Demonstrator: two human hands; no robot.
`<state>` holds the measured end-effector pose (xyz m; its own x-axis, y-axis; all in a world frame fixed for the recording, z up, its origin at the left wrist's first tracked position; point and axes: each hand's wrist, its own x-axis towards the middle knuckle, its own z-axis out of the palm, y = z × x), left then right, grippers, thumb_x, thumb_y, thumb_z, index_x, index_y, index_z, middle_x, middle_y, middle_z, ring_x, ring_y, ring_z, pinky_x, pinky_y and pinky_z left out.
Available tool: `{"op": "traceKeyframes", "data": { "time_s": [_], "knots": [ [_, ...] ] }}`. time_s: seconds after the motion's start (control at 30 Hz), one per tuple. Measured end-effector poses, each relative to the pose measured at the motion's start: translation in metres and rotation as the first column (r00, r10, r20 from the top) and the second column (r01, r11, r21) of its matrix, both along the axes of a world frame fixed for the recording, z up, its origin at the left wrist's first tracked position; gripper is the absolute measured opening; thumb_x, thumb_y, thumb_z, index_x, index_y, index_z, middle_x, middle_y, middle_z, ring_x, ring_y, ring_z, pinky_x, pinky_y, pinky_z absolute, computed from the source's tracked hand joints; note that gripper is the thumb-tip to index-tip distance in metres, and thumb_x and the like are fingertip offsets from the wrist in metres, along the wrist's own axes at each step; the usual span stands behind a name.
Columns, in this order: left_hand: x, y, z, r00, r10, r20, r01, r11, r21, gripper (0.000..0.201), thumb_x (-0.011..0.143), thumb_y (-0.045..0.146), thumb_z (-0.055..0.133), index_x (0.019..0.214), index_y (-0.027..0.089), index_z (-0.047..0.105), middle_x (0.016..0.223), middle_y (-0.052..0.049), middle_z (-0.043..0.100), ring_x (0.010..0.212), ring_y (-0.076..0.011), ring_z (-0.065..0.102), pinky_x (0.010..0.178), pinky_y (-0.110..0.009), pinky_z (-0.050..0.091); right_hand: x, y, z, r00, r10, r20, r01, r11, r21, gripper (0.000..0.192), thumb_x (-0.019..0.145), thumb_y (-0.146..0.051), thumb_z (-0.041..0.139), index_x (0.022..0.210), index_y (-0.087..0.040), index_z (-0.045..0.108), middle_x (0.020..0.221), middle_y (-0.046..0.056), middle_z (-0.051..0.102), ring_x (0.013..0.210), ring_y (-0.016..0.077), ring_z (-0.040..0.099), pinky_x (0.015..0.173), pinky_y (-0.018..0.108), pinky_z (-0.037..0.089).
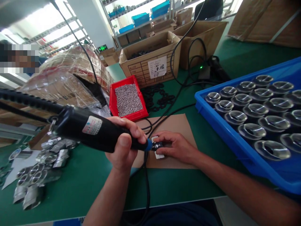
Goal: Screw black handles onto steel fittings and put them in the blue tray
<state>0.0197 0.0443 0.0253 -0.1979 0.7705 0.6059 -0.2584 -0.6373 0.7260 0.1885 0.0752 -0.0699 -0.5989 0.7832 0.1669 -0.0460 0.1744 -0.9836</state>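
Observation:
My left hand [123,147] is wrapped round the black body of an electric screwdriver [81,128], which lies slanted with its blue-ringed nose [149,144] pointing right. The tip of the tool meets a small black part [158,145] with shiny spots on it. My right hand [177,147] pinches this part between fingers and thumb. Beneath the part, a white block [160,156] shows above and below it. The block rests on a brown cardboard sheet [185,128]. The fingers partly cover the black part, so its full shape is hidden.
A red bin [113,103] of small metal pieces stands behind my hands, beside black rings [162,99]. Cardboard boxes [150,58] stand further back. A blue tray [199,102] of metal fittings is at right; loose metal fittings [35,179] lie left. Black cables [147,179] cross the sheet.

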Motion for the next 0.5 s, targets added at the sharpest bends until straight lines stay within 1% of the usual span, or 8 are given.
{"op": "traceKeyframes", "data": {
  "time_s": [0.1, 0.17, 0.23, 0.3, 0.33, 0.4, 0.5],
  "knots": [
    [-0.001, 0.001, -0.004, 1.0, 0.001, -0.002, -0.001, 1.0, -0.009, 0.021, 0.087, 0.033, 0.066, 0.097, 0.019, 0.054, 0.068, 0.002, 0.055, 0.048, -0.0131, 0.055, 0.046, -0.029, 0.05, 0.0, 0.0, 0.002, 1.0, 0.009, 0.017, -0.009, 1.0, 0.028, 0.031, 0.074, -0.023, 0.081, 0.105, -0.023, 0.074, 0.116, 0.006, 0.069, 0.105, 0.022, 0.066, 0.094, 0.037, 0.052],
    [-0.002, 0.0, -0.005, 1.0, -0.003, -0.013, 0.003, 1.0, -0.006, 0.025, 0.085, 0.037, 0.067, 0.098, 0.019, 0.055, 0.069, 0.002, 0.055, 0.048, -0.0132, 0.056, 0.047, -0.029, 0.049, 0.0, 0.0, 0.003, 1.0, 0.0, 0.029, -0.001, 0.999, 0.038, 0.031, 0.074, -0.022, 0.081, 0.104, -0.023, 0.074, 0.116, 0.006, 0.069, 0.104, 0.0216, 0.066, 0.094, 0.037, 0.052],
    [-0.003, -0.002, -0.004, 0.998, -0.039, -0.044, 0.038, 0.999, -0.027, 0.042, 0.081, 0.054, 0.068, 0.1, 0.019, 0.056, 0.071, 0.0, 0.056, 0.052, -0.0149, 0.058, 0.049, -0.03, 0.05, -0.001, 0.0, 0.003, 0.999, -0.014, 0.041, 0.013, 0.999, 0.046, 0.031, 0.074, -0.021, 0.081, 0.104, -0.023, 0.074, 0.115, 0.005, 0.069, 0.105, 0.0214, 0.066, 0.094, 0.036, 0.052],
    [-0.001, -0.007, -0.001, 0.994, -0.085, -0.07, 0.081, 0.995, -0.06, 0.062, 0.074, 0.075, 0.06, 0.1, 0.018, 0.058, 0.073, -0.002, 0.057, 0.056, -0.017, 0.06, 0.051, -0.032, 0.051, -0.001, 0.0, 0.003, 0.998, -0.02, 0.052, 0.017, 0.998, 0.063, 0.03, 0.074, -0.02, 0.081, 0.103, -0.023, 0.074, 0.114, 0.005, 0.069, 0.105, 0.0211, 0.065, 0.094, 0.035, 0.051],
    [0.001, -0.009, 0.001, 0.993, -0.094, -0.068, 0.089, 0.993, -0.077, 0.068, 0.072, 0.08, 0.056, 0.099, 0.018, 0.059, 0.073, -0.002, 0.057, 0.056, -0.0174, 0.059, 0.051, -0.032, 0.051, 0.0, 0.0, 0.003, 0.998, -0.02, 0.053, 0.016, 0.997, 0.072, 0.03, 0.074, -0.02, 0.081, 0.103, -0.023, 0.074, 0.114, 0.005, 0.069, 0.105, 0.0211, 0.065, 0.094, 0.035, 0.051],
    [0.007, -0.013, 0.006, 0.998, -0.063, -0.03, 0.059, 0.992, -0.115, 0.067, 0.073, 0.081, 0.054, 0.092, 0.017, 0.061, 0.069, -0.002, 0.056, 0.054, -0.0165, 0.057, 0.049, -0.031, 0.049, 0.0, 0.001, 0.004, 0.999, -0.016, 0.052, 0.011, 0.996, 0.088, 0.029, 0.075, -0.02, 0.081, 0.103, -0.022, 0.074, 0.113, 0.005, 0.069, 0.105, 0.0211, 0.065, 0.094, 0.035, 0.051],
    [0.015, -0.015, 0.011, 1.0, 0.008, 0.02, -0.005, 0.987, -0.159, 0.063, 0.072, 0.078, 0.06, 0.083, 0.016, 0.062, 0.064, 0.0, 0.055, 0.05, -0.0153, 0.054, 0.046, -0.03, 0.046, 0.0, 0.001, 0.004, 0.999, -0.008, 0.051, 0.003, 0.995, 0.097, 0.028, 0.076, -0.021, 0.08, 0.104, -0.023, 0.074, 0.113, 0.005, 0.07, 0.106, 0.0213, 0.064, 0.097, 0.036, 0.05]
  ]
}}
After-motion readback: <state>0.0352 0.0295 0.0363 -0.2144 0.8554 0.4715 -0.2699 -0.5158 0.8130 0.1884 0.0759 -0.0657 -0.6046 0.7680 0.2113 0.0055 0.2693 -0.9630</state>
